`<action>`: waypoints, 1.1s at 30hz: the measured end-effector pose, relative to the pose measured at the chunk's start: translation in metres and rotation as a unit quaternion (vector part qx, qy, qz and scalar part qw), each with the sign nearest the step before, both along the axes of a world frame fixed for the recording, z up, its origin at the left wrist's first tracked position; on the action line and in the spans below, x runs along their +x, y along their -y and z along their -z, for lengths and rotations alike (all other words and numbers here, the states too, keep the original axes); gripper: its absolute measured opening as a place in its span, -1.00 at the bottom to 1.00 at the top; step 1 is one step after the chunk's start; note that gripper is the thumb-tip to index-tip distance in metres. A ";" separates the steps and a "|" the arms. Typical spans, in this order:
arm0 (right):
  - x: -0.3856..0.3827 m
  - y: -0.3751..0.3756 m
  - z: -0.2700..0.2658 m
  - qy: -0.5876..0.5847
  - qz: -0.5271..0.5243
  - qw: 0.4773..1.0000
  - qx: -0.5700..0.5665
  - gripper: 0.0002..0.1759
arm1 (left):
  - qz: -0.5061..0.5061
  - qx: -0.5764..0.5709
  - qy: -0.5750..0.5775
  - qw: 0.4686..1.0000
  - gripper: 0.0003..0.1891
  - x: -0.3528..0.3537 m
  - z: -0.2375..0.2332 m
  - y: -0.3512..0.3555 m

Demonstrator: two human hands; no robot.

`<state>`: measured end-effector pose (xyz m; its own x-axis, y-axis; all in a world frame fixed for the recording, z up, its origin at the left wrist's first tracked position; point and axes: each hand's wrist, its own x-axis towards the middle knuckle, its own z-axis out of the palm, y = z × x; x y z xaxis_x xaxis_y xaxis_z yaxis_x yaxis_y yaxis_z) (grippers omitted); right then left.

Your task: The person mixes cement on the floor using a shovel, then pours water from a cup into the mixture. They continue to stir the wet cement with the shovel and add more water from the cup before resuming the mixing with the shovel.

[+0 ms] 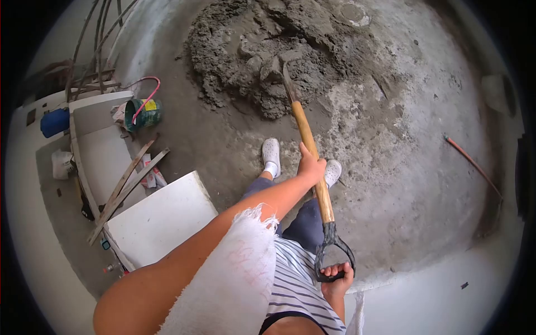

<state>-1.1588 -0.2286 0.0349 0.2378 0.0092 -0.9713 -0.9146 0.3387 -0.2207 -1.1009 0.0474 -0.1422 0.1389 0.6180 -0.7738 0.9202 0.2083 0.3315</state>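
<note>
Left hand [311, 166] is gripping the shovel [305, 124] mid-shaft, fingers wrapping closed around the wood. Right hand [338, 274] is holding the black handle, fingers curling shut over its crossbar. Shovel is slanting away from the body, its blade reaching into the mix [223, 72] (grey, lumpy, wet-looking). Mix is lying heaped on a smeared grey floor [413, 206]. Off left, boards [125, 187] are crossing near a green bucket [148, 117]. Bucket is showing a yellow label, print too small to read.
</note>
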 end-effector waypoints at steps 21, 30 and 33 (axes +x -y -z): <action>0.019 -0.035 0.025 0.048 -0.040 0.998 -0.016 -0.64 | -0.079 -0.048 -0.012 0.996 -0.15 -0.008 0.052 -0.026; -0.005 0.073 0.016 0.094 -0.065 0.992 -0.051 -0.59 | -0.053 0.155 0.073 0.984 -0.26 -0.048 0.023 0.067; -0.011 0.052 0.054 0.091 -0.056 0.993 0.051 -0.64 | -0.123 0.073 0.098 0.985 -0.22 -0.046 0.041 0.010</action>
<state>-1.1700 -0.2805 -0.0190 0.4012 0.1414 -0.9050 -0.8958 0.2670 -0.3554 -1.1469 0.0373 -0.1836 0.1100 0.7549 -0.6465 0.7632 0.3525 0.5415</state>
